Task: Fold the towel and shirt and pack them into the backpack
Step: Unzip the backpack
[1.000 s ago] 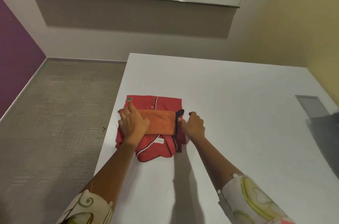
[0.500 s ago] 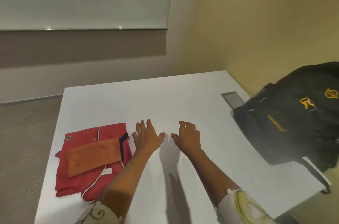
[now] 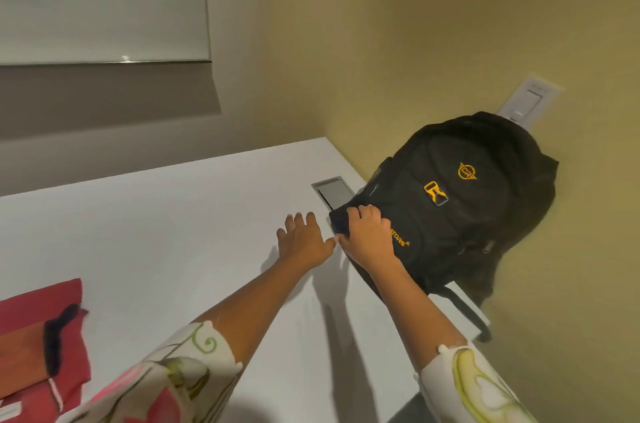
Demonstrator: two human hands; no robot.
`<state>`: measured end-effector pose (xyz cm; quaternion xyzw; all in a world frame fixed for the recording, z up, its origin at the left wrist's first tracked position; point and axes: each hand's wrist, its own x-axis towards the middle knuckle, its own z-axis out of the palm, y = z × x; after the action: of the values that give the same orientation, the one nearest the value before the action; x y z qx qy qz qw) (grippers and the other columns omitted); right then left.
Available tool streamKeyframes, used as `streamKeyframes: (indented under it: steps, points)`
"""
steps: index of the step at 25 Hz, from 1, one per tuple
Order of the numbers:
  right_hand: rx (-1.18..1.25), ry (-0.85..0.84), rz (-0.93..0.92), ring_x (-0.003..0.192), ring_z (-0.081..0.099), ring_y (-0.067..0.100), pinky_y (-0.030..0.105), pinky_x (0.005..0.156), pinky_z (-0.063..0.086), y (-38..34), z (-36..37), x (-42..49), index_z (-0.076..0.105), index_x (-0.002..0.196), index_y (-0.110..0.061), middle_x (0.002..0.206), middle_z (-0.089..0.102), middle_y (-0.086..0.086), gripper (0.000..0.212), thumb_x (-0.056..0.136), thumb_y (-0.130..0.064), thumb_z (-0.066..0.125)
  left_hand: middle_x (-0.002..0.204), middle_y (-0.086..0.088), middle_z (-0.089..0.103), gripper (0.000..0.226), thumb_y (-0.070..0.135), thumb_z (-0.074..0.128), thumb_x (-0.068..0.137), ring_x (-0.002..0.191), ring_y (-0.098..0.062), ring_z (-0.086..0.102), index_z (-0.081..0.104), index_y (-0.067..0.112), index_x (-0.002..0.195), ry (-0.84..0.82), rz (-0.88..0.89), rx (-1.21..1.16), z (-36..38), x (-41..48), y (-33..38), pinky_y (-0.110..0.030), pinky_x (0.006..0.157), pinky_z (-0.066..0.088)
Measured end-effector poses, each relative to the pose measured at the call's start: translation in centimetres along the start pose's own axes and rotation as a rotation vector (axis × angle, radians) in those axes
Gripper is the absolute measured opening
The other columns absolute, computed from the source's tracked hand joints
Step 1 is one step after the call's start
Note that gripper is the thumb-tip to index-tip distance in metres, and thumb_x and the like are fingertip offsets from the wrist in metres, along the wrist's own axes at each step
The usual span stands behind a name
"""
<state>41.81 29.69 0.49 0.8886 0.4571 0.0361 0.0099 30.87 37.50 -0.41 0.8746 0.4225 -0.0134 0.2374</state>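
Both arms are reaching forward and to the right across the white table [image 3: 173,221], each coming out of a floral-printed sleeve, with the forearms bare. The right hand [image 3: 369,235] is lying palm down on the near left corner of the black backpack [image 3: 467,201]. Its fingers are curling over the edge and gripping the dark fabric, and the thumb is pointing left along the lower edge. The left hand [image 3: 303,239] is stretching out just beside it, palm down, with straight, slightly spread fingers and nothing in it. Its thumb is reaching toward the right thumb, and the two tips are almost meeting. Whether the left palm is pressing on the table or hovering just over it cannot be told.

The backpack is standing at the far right of the table, leaning back against the yellow wall, its yellow logo and buckle facing the camera. One strap is hanging over the right edge of the table. The folded orange towel [image 3: 20,357] is lying on top of the folded red shirt [image 3: 74,363] at the near left, partly cut off by the frame and well apart from both hands. A grey hatch [image 3: 332,192] is sitting flush in the table, just left of the backpack.
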Motion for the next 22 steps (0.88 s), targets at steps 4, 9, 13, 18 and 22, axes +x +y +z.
streamKeyframes:
  steps: [4,9,13,18,22]
  points:
    - [0.001,0.054,0.128,0.138,0.030,0.029,0.044,0.104,0.033,8.6,-2.4,1.5,0.040,0.141,-0.015,0.144,0.043,0.010,0.062,0.090,-0.047,0.059,0.157,-0.011,0.026,0.079,0.065,0.042,0.092,0.145,-0.033,0.022,0.024,0.016,0.150,0.029,0.112,0.028,0.4,3.1,8.7,-0.050,0.113,0.026]
    - [-0.027,0.133,0.320,0.141,0.026,0.032,0.048,0.108,0.031,18.3,-5.2,3.0,0.039,0.141,-0.016,0.150,0.036,0.013,0.066,0.088,-0.047,0.064,0.154,-0.014,0.032,0.078,0.063,0.044,0.091,0.141,-0.035,0.027,0.028,0.013,0.148,0.042,0.243,-0.011,0.4,6.5,17.0,-0.051,0.109,0.028]
    - [-0.037,0.252,0.442,0.146,0.015,0.034,0.052,0.111,0.028,23.7,-8.0,4.6,0.034,0.145,-0.015,0.158,0.020,0.016,0.076,0.084,-0.041,0.071,0.151,-0.016,0.036,0.077,0.063,0.045,0.090,0.139,-0.036,0.031,0.031,0.012,0.145,0.039,0.308,-0.023,-0.5,8.8,21.9,-0.051,0.107,0.030]
    - [-0.099,0.464,0.485,0.141,0.027,0.037,0.053,0.110,0.029,25.6,-9.2,7.2,0.032,0.146,-0.013,0.150,0.032,0.019,0.084,0.078,-0.033,0.077,0.151,-0.015,0.035,0.078,0.063,0.044,0.092,0.139,-0.036,0.030,0.030,0.010,0.147,-0.012,0.326,-0.070,-1.4,10.5,25.0,-0.050,0.109,0.031]
    - [0.010,0.396,0.660,0.129,0.037,0.040,0.051,0.102,0.033,25.3,-9.8,9.0,0.027,0.147,-0.015,0.143,0.042,0.019,0.086,0.080,-0.042,0.073,0.149,-0.012,0.040,0.078,0.067,0.043,0.090,0.137,-0.035,0.035,0.033,0.013,0.146,-0.098,0.281,-0.230,-1.8,12.0,26.1,-0.051,0.110,0.033]
